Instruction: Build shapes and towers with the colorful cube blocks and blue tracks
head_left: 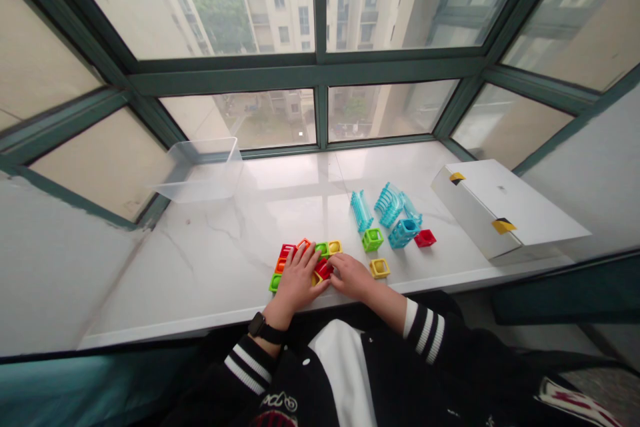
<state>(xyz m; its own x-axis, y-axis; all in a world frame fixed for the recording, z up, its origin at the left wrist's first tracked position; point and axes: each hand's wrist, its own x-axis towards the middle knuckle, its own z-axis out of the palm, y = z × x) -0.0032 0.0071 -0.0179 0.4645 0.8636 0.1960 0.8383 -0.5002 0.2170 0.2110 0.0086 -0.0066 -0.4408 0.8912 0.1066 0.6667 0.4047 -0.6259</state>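
Observation:
A cluster of red, orange, green and yellow hollow cube blocks sits at the near edge of the sill, with a green block at its left end and a yellow block at its far right. Over the cluster lies my left hand, fingers stretched across the blocks. My right hand pinches a red block at the cluster's right side. Both hands partly hide the blocks. Right of my right hand are a loose yellow block and a green block.
Translucent blue pieces stand farther right: a straight ribbed piece, a curved piece and a blue cube-like piece. Beside them lies a red piece. A clear plastic bin stands back left, a white box right. Windows border the sill.

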